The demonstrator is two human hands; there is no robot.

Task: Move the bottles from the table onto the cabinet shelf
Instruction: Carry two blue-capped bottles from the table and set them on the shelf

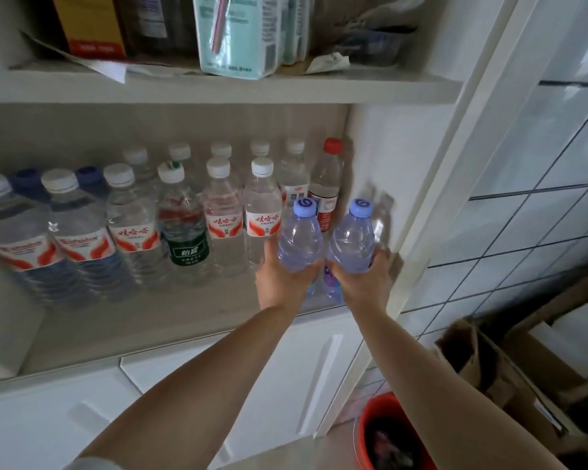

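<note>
I count two blue-capped bottles [301, 237] [352, 237], one gripped by each hand. White-capped bottles [262, 205] on the cabinet shelf [150, 320]: twelve I can make out, front and back rows. One red-capped bottle [326, 188]. Two dark-blue caps [89, 176] behind, at left. One red bucket [370, 432] below.

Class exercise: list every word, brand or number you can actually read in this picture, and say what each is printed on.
"娃哈哈": red characters on the white-capped bottle and its neighbours' labels.
"怡宝": white on the green-label bottle, only roughly legible.
Blurred, unreadable: the two far-left bottles' red labels, the red-capped bottle, the teal box and the red-orange box.
</note>
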